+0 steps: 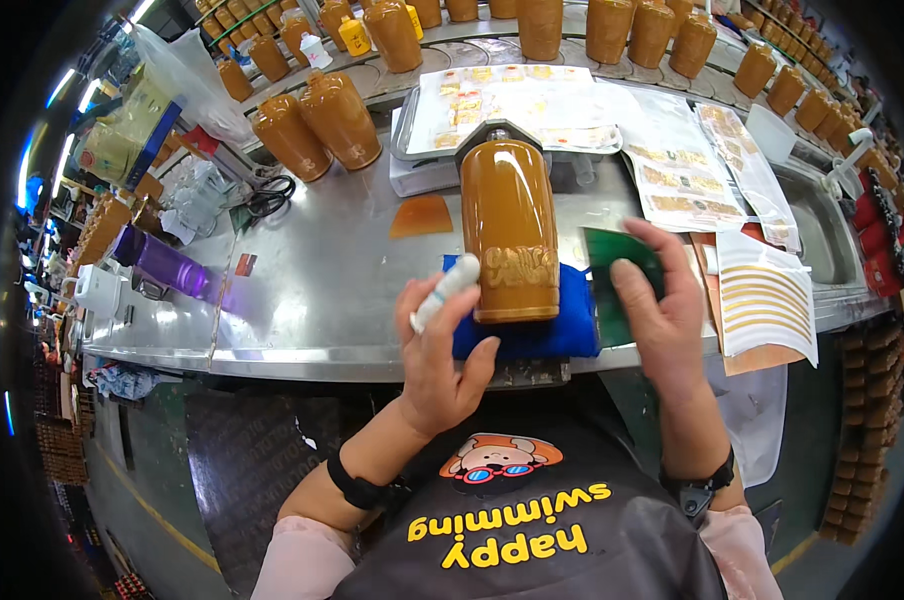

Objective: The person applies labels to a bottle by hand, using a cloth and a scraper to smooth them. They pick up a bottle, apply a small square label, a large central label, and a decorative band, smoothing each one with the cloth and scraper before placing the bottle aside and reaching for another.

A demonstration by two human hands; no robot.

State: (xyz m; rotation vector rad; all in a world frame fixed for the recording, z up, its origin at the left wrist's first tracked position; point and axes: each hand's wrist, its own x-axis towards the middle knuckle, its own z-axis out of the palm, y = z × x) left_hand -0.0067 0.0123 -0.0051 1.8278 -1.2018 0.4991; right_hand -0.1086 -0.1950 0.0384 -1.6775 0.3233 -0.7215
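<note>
Pinching a green sheet (608, 318) between thumb and fingers, that's the right hand (662, 310), held up just off the brown bottle's right side! The bottle (510, 210) lies between the two hands, base toward the person, raised gold pattern facing up, a blue cloth (576, 322) beneath its lower end. And the left hand (440, 350), right beside that base: fingers half curled, a white sleeve-like piece (444, 295) along them, though whether it's worn or gripped I can't tell. Beyond the left hand, an orange flat piece (421, 216) lies on the steel table (342, 270). Over to the right hand's right, there's a white sheet of curved gold strips (767, 300)!
</note>
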